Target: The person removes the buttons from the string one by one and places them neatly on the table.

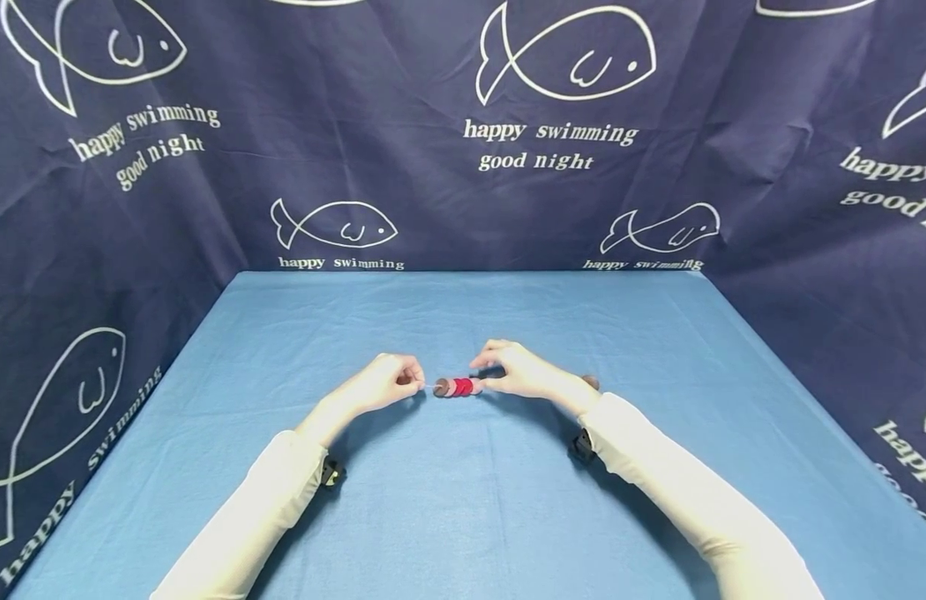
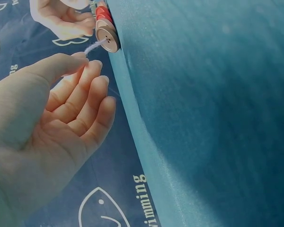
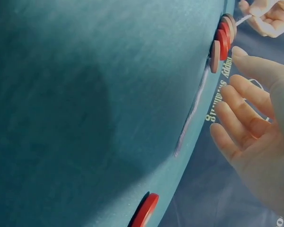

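Observation:
Several round buttons, brown, pink and red, sit in a row on a fuzzy pale lilac string (image 2: 95, 46) over the blue cloth. My left hand (image 1: 387, 381) pinches the string's left end between thumb and fingertip. Closest to it is a brown button (image 2: 107, 39), with the string coming out of its holes. Two red buttons (image 1: 463, 387) stand mid-row, and a pink button (image 3: 215, 56) ends the row on the right. Beside that end, my right hand (image 1: 518, 369) has its fingers spread and relaxed, holding nothing. The string's tail (image 3: 191, 111) trails across the cloth below it.
A separate red button (image 3: 146, 210) lies on the cloth in the right wrist view. Past the right wrist a brown button (image 1: 590, 382) shows partly. Dark blue curtains (image 1: 432, 100) with white fish prints stand behind and beside the blue table (image 1: 432, 517).

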{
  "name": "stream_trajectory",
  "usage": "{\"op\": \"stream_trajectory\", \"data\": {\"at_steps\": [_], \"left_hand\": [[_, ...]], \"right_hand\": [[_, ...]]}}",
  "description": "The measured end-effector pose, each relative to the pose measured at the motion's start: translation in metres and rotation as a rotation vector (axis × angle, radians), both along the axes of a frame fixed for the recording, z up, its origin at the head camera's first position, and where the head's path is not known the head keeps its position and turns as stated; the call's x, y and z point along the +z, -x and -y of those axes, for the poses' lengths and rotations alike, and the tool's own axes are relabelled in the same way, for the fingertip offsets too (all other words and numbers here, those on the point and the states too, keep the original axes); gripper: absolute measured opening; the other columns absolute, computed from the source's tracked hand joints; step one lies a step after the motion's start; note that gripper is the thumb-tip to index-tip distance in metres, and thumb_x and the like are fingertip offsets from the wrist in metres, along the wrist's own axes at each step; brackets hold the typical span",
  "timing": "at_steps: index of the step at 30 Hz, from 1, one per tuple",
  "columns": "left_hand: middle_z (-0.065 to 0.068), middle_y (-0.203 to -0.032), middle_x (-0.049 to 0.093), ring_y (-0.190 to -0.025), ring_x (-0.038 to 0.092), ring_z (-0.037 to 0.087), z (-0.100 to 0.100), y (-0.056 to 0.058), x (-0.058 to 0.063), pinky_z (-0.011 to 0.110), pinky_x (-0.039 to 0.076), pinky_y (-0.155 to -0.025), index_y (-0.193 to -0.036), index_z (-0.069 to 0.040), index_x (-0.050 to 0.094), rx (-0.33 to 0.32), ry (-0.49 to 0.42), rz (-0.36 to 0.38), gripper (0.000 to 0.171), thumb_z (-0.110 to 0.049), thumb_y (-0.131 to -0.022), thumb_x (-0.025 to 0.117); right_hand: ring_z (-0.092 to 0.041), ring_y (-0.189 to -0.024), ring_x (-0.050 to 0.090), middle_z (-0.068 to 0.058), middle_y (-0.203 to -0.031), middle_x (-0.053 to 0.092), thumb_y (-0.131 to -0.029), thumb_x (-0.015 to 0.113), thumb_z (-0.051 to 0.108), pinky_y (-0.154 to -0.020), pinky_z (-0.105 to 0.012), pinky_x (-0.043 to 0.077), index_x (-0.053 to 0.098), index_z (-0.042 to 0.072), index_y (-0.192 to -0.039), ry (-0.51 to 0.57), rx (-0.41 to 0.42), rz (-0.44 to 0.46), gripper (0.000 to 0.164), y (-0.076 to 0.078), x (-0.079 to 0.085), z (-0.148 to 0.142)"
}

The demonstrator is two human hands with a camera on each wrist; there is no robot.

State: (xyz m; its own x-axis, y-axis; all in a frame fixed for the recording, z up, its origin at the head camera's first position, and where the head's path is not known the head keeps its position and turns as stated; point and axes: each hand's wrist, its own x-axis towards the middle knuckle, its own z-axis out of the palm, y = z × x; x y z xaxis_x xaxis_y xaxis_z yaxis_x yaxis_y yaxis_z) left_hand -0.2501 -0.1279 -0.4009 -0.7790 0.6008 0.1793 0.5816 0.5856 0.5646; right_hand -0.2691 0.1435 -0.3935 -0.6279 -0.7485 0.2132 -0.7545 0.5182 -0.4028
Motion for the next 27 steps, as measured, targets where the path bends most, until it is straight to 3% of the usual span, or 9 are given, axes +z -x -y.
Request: {"op": "stream_trajectory", "data": {"at_steps": [13,27], "left_hand": [[-0.001,-0.072,0.065,-0.064,0.054,0.003,0.002,0.001,0.001,0.019,0.046,-0.061,-0.083,-0.008,0.064,-0.009,0.019,0.017,0.005,-0.008,-0.087,0.061],[-0.003,-0.069,0.062,-0.062,0.052,0.002,0.002,0.002,-0.001,0.019,0.045,-0.060,-0.081,-0.009,0.064,-0.019,0.019,0.006,0.006,-0.009,-0.086,0.062]], "right_hand": [[-0.023,-0.088,0.057,-0.009,-0.093,0.063,-0.078,0.074,0.021,-0.082,-0.037,0.047,0.069,0.003,-0.106,-0.025,0.006,0.024,0.033,0.001,-0.005,0.007],[-0.023,-0.081,0.056,-0.007,-0.085,0.061,-0.078,0.074,0.018,-0.074,-0.028,0.044,0.071,0.005,-0.097,-0.018,0.037,0.007,0.023,-0.001,-0.005,0.013]]}}
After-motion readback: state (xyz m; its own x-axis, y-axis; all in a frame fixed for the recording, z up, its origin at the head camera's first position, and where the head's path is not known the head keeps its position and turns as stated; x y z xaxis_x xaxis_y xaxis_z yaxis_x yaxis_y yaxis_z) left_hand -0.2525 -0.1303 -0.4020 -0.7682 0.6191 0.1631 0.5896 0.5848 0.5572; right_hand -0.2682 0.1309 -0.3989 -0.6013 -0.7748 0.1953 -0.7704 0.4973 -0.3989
